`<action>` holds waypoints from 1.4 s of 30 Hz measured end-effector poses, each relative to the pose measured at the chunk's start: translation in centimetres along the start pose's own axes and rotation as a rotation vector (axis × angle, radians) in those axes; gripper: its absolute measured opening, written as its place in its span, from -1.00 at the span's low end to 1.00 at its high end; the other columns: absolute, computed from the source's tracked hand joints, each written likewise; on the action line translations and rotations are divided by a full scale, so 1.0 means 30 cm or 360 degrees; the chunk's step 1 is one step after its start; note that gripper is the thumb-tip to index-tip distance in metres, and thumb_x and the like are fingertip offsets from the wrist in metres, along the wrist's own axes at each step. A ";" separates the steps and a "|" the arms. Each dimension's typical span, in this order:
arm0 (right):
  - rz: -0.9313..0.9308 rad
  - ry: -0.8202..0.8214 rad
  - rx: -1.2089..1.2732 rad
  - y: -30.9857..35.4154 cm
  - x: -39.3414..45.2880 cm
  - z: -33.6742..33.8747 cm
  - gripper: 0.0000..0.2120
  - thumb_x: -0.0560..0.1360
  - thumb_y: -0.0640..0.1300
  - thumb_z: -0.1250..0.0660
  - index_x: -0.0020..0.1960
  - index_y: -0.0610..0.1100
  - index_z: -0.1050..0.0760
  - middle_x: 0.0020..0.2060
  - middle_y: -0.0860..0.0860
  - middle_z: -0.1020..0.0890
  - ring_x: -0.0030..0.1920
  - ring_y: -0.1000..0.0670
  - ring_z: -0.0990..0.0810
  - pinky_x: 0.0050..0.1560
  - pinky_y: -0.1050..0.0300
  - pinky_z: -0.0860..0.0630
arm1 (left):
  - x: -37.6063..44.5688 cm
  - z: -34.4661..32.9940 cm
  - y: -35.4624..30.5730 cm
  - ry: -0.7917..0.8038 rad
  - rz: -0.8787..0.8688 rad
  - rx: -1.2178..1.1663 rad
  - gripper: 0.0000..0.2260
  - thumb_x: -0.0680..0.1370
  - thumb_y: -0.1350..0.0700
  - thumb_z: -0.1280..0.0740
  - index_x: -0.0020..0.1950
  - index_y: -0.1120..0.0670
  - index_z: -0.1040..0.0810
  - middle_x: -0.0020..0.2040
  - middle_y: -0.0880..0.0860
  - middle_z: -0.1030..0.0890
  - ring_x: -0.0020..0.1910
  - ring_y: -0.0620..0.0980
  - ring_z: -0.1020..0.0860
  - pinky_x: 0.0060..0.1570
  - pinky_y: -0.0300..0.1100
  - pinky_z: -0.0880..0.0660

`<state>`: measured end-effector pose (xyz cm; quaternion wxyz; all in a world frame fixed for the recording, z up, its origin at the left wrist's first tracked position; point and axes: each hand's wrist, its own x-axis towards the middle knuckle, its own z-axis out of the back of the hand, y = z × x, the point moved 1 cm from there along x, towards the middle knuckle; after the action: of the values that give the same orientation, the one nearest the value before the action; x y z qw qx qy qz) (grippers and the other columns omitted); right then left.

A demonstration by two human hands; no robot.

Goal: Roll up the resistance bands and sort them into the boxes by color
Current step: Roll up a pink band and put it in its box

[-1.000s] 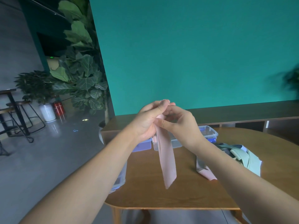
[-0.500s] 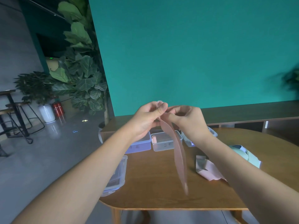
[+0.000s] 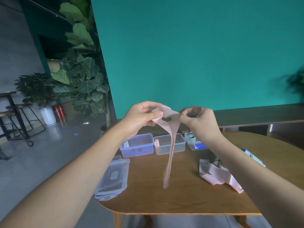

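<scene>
Your wooden counter [image 3: 148, 191] has three boxes [image 3: 169, 144] along the far edge, stacked lids [image 3: 113, 177] at the left edge, loose bands [image 3: 217, 174] on the right.

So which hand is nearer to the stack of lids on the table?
Left. The left hand is raised above and beyond the stack of lids; the right hand is farther across the table. Both hold the pink band.
</scene>
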<state>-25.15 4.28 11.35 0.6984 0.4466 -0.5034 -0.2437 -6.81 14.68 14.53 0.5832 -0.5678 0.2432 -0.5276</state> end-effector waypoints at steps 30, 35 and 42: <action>0.0111 0.0430 0.0066 -0.106 0.063 0.045 -0.84 0.61 -0.26 -0.34 -0.14 -0.18 -0.57 -0.26 0.00 -0.67 -0.20 0.06 -0.62 -0.12 0.28 -0.54 | 0.000 -0.027 0.056 0.0414 0.0372 -0.0512 -0.87 0.45 0.21 -0.45 -0.06 0.14 -0.54 -0.05 0.15 -0.64 -0.05 0.04 -0.60 -0.08 -0.17 -0.57; 0.0013 0.0347 -0.0051 -0.166 0.076 0.049 -0.91 0.58 -0.18 -0.41 -0.10 -0.15 -0.62 -0.21 -0.06 -0.71 -0.26 0.06 -0.63 -0.30 0.30 -0.50 | 0.035 -0.072 0.104 0.0066 0.0209 -0.0456 -0.83 0.46 0.35 -0.46 0.02 0.20 -0.61 0.09 0.25 -0.64 0.05 0.09 -0.62 0.13 -0.06 -0.53; -0.0139 0.0083 -0.0138 -0.153 0.035 -0.003 -0.76 0.64 0.02 -0.29 -0.06 -0.12 -0.57 -0.34 -0.06 -0.68 -0.41 -0.01 -0.59 -0.40 0.12 -0.50 | 0.047 -0.098 0.146 -0.0161 0.0087 -0.0178 -0.86 0.49 0.35 -0.48 0.00 0.16 -0.67 -0.01 0.15 -0.72 0.01 0.04 -0.67 0.18 0.02 -0.57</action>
<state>-24.17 1.27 7.86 0.7187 0.4436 -0.4539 -0.2839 -7.48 11.35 10.26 0.5764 -0.6185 0.2579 -0.4678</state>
